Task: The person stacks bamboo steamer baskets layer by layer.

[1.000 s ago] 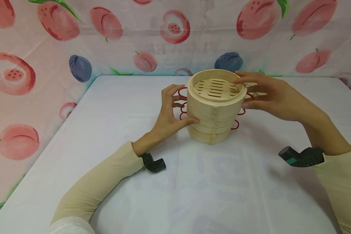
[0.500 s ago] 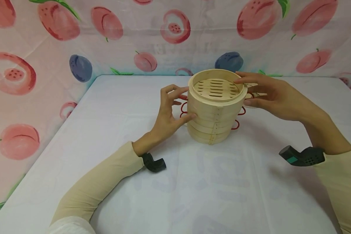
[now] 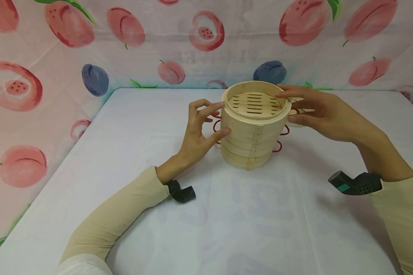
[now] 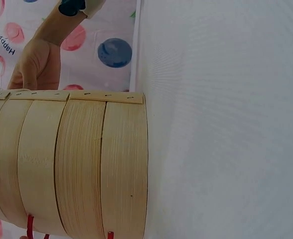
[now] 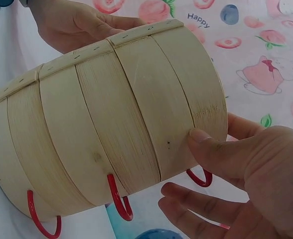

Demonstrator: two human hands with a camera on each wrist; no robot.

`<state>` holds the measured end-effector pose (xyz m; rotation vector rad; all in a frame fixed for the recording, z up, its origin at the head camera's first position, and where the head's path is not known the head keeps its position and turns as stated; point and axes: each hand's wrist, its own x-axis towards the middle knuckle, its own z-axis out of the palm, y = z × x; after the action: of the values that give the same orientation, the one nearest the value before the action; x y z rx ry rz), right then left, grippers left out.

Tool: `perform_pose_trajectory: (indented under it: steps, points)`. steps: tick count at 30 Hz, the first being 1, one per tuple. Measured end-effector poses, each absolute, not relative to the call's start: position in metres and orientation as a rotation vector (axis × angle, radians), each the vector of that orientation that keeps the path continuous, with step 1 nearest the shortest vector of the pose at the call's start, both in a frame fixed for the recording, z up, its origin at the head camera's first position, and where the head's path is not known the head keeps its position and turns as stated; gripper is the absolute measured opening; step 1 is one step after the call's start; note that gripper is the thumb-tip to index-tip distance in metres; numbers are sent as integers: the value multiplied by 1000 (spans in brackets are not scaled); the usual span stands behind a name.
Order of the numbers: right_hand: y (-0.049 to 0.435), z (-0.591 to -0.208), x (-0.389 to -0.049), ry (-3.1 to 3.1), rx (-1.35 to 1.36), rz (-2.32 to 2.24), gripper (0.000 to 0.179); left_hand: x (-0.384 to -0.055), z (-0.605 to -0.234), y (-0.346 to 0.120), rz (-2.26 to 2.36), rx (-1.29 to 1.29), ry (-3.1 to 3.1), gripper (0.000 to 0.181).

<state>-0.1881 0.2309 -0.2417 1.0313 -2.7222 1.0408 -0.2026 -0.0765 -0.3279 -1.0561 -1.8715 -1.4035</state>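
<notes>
While right-hand fingers (image 3: 296, 90) grip the bamboo steamer (image 3: 241, 131), the backdrop (image 5: 199, 20) reads "Happy".

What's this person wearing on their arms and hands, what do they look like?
A long beige fabric left sleeve and a matching right sleeve, with white cloth at the left sleeve's near end. The left hand and right hand are ungloved. Each wrist carries a bent black device, left and right; the right one has a teal patch.

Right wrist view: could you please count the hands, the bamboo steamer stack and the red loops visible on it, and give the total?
Hands (left hand, right hand): 2
Bamboo steamer stack: 1
Red loops: 3
Total: 6
</notes>
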Motion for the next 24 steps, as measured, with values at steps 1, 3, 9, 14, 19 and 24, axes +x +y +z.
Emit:
perform_pose_trajectory:
  steps: [1, 3, 9, 14, 19, 24]
  points:
    - [231, -242, -188, -2724, 1025, 1038, 58, -202, -327, -76, -1399, -1055, -1871, 52]
    - [231, -241, -188, -2727, 1015, 1038, 58, -202, -327, -76, -1388, -1052, -1873, 51]
    - [232, -241, -188, -2735, 1001, 1060, 57, -202, -325, -76, -1354, -1047, -1883, 51]
    - [231, -241, -188, -2738, 1000, 1053, 57, -203, -324, -77, -1343, -1060, -1873, 55]
    - [232, -242, -188, -2717, 1021, 1024, 57, -203, -321, -79, -1331, -1094, -1848, 59]
    - [232, -243, -189, -2708, 1029, 1020, 57, -204, -318, -79, -1309, -1151, -1826, 74]
